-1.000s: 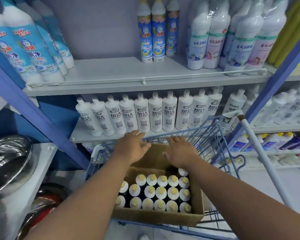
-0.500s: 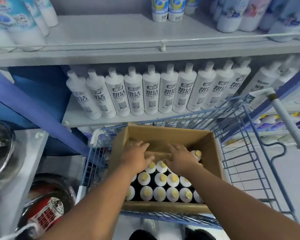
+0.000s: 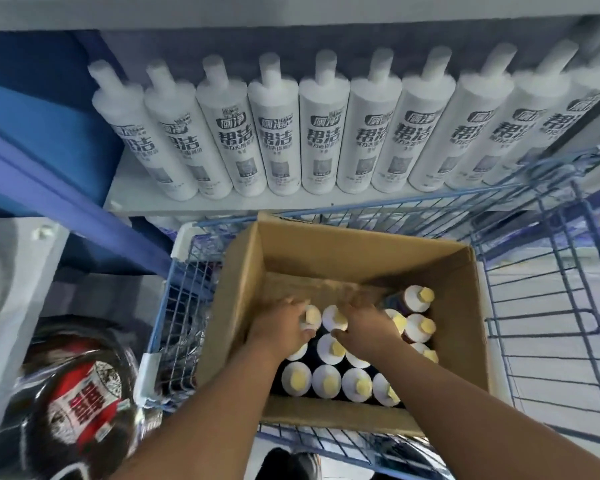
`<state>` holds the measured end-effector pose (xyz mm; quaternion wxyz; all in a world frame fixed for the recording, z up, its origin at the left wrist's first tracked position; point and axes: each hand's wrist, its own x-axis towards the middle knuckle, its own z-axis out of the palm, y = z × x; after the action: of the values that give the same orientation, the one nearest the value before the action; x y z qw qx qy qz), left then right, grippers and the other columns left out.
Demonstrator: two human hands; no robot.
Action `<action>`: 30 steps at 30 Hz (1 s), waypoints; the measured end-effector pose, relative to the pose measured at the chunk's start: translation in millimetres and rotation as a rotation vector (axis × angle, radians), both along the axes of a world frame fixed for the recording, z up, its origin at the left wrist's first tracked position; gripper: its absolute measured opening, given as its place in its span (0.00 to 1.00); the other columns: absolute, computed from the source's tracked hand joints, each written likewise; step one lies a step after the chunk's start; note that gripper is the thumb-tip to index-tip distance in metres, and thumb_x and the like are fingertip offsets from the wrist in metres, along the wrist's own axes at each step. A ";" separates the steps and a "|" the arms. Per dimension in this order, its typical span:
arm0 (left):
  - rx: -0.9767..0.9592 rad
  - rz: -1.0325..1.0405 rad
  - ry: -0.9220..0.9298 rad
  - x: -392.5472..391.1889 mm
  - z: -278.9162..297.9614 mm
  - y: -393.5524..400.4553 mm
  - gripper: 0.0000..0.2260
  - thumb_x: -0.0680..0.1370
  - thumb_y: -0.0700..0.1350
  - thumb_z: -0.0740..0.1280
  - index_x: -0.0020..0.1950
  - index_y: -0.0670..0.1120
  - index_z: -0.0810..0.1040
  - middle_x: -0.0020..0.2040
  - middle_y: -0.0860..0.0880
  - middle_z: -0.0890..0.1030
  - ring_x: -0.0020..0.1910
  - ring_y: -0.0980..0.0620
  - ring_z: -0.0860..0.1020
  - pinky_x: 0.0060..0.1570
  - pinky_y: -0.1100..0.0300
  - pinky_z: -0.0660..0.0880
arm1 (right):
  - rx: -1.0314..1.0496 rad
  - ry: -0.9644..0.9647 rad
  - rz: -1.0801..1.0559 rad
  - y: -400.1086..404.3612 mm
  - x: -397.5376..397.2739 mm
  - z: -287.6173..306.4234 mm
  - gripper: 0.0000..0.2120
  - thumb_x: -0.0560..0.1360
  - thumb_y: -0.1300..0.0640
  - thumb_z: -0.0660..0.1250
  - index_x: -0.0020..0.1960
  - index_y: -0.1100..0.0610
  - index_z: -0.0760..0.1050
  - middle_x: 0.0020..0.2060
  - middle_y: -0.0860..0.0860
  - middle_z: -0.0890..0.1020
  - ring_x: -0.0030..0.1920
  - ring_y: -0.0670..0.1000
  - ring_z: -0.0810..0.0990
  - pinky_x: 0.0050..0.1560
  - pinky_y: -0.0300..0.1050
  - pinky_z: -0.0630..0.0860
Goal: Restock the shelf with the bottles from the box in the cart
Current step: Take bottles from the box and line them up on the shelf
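A person looks down into an open brown cardboard box (image 3: 243, 289) that sits inside a blue wire shopping cart (image 3: 548, 306). The box fills the left part of the cart. Its near half holds dark bottles with white shoulders and pale yellow caps (image 3: 326, 381), standing upright in close rows; the far half shows bare cardboard floor.

Both bare forearms reach in from the bottom edge. The left hand (image 3: 279, 329) is on the far left bottle of the back row, fingers curled around its neck, with the yellow cap showing just beside the fingers. The right hand (image 3: 366, 329) lies over the bottles next to it, fingers bent down among the caps; motion blur hides whether it grasps one, so its grip cannot be told. The two hands are close together, almost touching.

Beyond the cart, a pale grey shelf (image 3: 125, 195) carries a tight row of tall white cylindrical bottles with narrow necks and black Chinese lettering (image 3: 323, 133), all upright and touching side by side. A blue metal upright (image 3: 66, 199) slants across the left of the shelving.

At lower left, beside the cart, lies a dark round pan wrapped in clear plastic with a red and white label (image 3: 80, 407). A dark shoe (image 3: 288, 464) shows at the bottom edge beneath the cart.
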<state>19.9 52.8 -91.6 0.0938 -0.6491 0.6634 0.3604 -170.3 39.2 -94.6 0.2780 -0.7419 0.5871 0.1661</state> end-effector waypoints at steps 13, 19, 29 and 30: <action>-0.076 0.218 0.196 -9.3 -34.3 -0.9 0.17 0.77 0.48 0.71 0.66 0.54 0.78 0.64 0.53 0.80 0.59 0.50 0.78 0.56 0.55 0.76 | -0.052 -0.096 -0.062 -10.7 -2.8 -18.2 0.11 0.79 0.53 0.60 0.60 0.54 0.73 0.51 0.54 0.81 0.49 0.58 0.80 0.44 0.50 0.77; -0.035 0.261 0.274 -1.3 -15.2 -1.8 0.16 0.78 0.43 0.70 0.65 0.52 0.79 0.62 0.52 0.79 0.57 0.51 0.78 0.57 0.56 0.75 | -0.050 -0.179 -0.067 -8.6 -7.0 -1.2 0.11 0.79 0.57 0.61 0.60 0.57 0.72 0.52 0.56 0.80 0.51 0.58 0.79 0.45 0.49 0.76; -0.177 0.364 0.342 -4.8 91.6 -20.5 0.18 0.77 0.47 0.72 0.66 0.53 0.78 0.58 0.55 0.81 0.53 0.56 0.78 0.52 0.60 0.73 | -0.164 -0.380 -0.137 -27.1 -19.5 92.3 0.17 0.78 0.50 0.65 0.64 0.55 0.72 0.55 0.53 0.78 0.55 0.53 0.76 0.47 0.41 0.66; -0.194 0.366 0.342 -5.4 104.1 -23.7 0.17 0.76 0.48 0.73 0.64 0.54 0.79 0.56 0.55 0.81 0.54 0.55 0.79 0.53 0.57 0.75 | -0.177 -0.402 -0.153 -29.4 -22.0 103.6 0.18 0.77 0.50 0.66 0.65 0.54 0.73 0.55 0.52 0.78 0.54 0.53 0.76 0.47 0.40 0.66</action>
<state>14.5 29.1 12.5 -0.1487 -0.6938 0.5727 0.4104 -192.3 9.7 8.9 0.3352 -0.7348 0.5867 -0.0588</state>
